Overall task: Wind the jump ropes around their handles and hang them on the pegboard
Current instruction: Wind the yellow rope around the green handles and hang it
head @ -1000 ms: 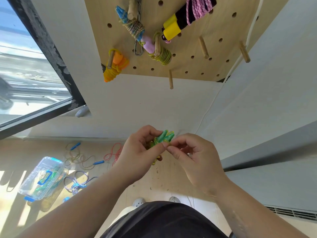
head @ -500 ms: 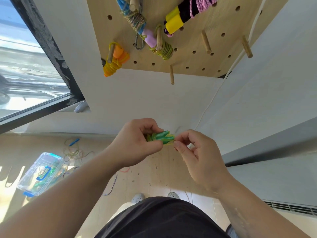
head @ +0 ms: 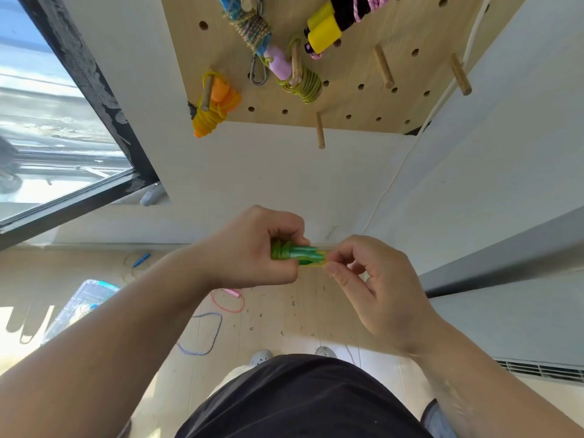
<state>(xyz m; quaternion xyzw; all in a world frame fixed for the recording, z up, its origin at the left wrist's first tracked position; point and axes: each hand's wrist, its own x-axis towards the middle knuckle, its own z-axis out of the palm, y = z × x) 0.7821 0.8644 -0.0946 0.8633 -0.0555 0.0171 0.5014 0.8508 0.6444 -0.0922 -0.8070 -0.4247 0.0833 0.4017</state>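
A green jump rope (head: 300, 254), wound around its two green handles, lies level between my hands at chest height. My left hand (head: 252, 248) grips the wound end of the bundle. My right hand (head: 373, 279) pinches the yellow-green rope end at the handles' right tip with thumb and forefinger. Above on the wall hangs the wooden pegboard (head: 357, 99). On its pegs hang an orange wound rope (head: 215, 105), a pink-handled yellow-green rope (head: 300, 80), a blue twine-wrapped rope (head: 252, 26) and a yellow-and-black handled rope (head: 328, 30).
Bare pegs (head: 384, 71) stick out at the pegboard's right and bottom edge. On the wooden floor lie a pink rope (head: 227, 300), a blue-white cord (head: 208, 336), a blue-handled rope (head: 140, 260) and a clear plastic box (head: 79, 308). A window (head: 47, 137) is at left.
The green bundle has turned from tilted upward to level. My right hand has slid from beside my left hand to the handles' right tip. The view has shifted down the pegboard slightly.
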